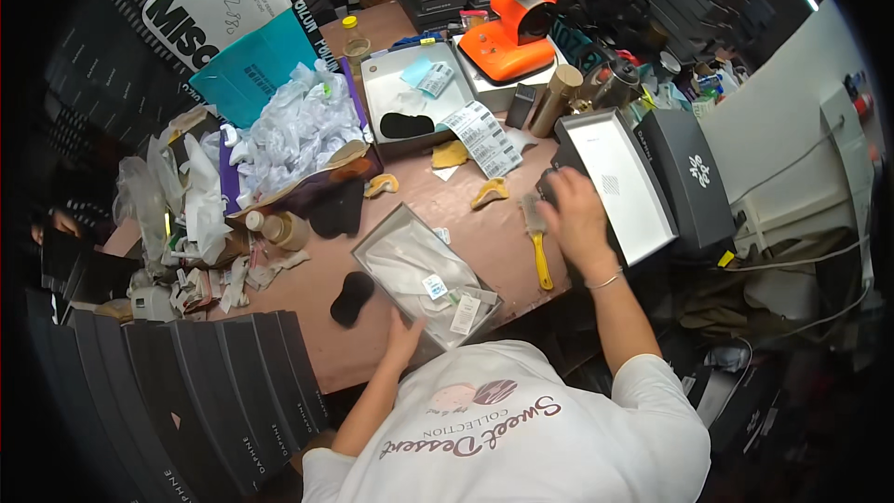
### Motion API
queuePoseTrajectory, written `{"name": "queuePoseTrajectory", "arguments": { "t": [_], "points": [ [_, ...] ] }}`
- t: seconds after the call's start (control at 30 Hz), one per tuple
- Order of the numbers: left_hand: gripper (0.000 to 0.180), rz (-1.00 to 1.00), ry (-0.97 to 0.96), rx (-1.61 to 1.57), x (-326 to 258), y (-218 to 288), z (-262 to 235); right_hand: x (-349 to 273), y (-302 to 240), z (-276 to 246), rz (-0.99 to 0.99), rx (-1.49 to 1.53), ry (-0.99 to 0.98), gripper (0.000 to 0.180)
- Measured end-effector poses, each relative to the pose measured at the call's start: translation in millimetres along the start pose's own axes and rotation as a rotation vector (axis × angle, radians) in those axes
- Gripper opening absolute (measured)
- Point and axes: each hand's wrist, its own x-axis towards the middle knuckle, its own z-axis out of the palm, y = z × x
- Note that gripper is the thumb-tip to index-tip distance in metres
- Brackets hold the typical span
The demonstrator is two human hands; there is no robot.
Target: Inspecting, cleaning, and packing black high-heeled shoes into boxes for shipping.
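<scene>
The left hand [402,333] lay flat, fingers apart, on the near edge of the open grey box [426,285]. The right hand [575,214] closed on something dark I could not tell, beside the yellow-handled brush [537,240]; the brush risked being knocked off the table.

The left hand [402,333] rests against an open grey box [424,284]; the right hand [575,214] presses beside a yellow-handled brush [537,240].

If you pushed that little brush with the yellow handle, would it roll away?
Probably not. The brush lies flat on the table beside the right hand, and its bristle head looks wide, so it would likely slide, not roll. It looks small and stiff, so probably light to lift.
</scene>
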Motion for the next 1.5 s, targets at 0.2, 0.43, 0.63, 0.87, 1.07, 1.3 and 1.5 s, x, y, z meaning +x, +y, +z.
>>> {"name": "queuePoseTrajectory", "arguments": {
  "t": [0.2, 0.43, 0.63, 0.87, 1.07, 1.3, 1.5],
  "points": [
    [0.068, 0.201, -0.044, 0.186, 5.2, 18.8, -2.6, -90.4, 93.4, -9.4, 0.314, -0.264, -0.155, 0.034],
    [0.037, -0.171, -0.314, 0.084, -23.6, 150.6, -60.2, -65.3, -20.1, -113.6, 0.322, 0.237, 0.215, 0.063],
    [0.032, -0.186, -0.334, 0.131, -10.6, 152.5, -63.1, -81.0, -20.9, -107.6, 0.553, 1.384, 0.137, 0.060],
    [0.051, -0.064, -0.242, 0.201, 0.3, 83.8, -62.0, -103.8, -32.7, 10.4, 0.778, 1.568, -0.331, 0.053],
    [0.081, -0.195, -0.118, -0.304, -53.4, 59.4, -16.7, -170.1, -69.5, 131.7, 0.684, 0.925, -0.606, 0.052],
    [0.039, 0.093, -0.104, -0.172, -39.0, -9.6, -16.5, -172.3, -81.6, 108.4, 0.473, 0.783, -0.621, 0.051],
    [0.054, -0.426, -0.296, -0.177, -19.6, 24.9, -42.0, -202.2, -104.6, 103.9, 0.744, 0.845, -0.637, 0.071]
  ]
}}
